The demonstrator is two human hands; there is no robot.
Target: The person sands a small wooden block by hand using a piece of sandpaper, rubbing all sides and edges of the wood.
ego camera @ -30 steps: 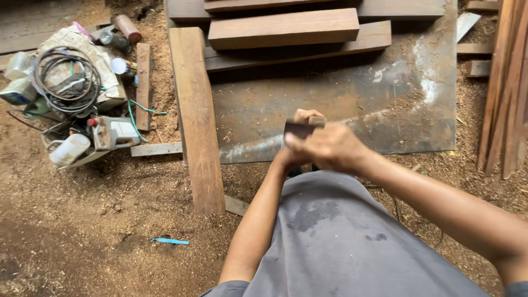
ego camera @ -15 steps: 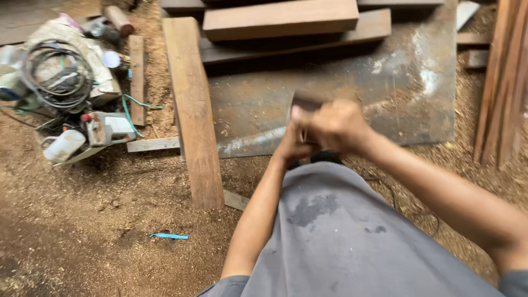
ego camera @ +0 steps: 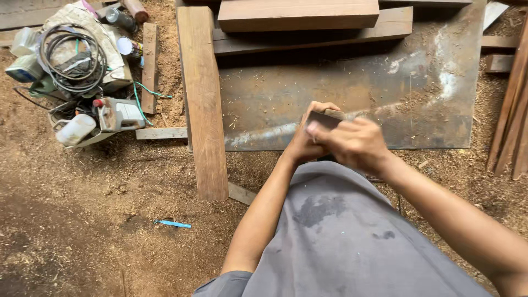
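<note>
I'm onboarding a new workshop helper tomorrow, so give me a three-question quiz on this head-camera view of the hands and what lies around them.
1. True or false: both hands, the left hand and the right hand, grip the small dark block.
2. The long plank lies on which side of the metal sheet? A) its left edge B) its right edge C) under the sheet's middle
3. Fill in: the coiled cable rests on a pile of tools at the picture's upper ____.

Key: 1 true; 2 A; 3 left.
</note>
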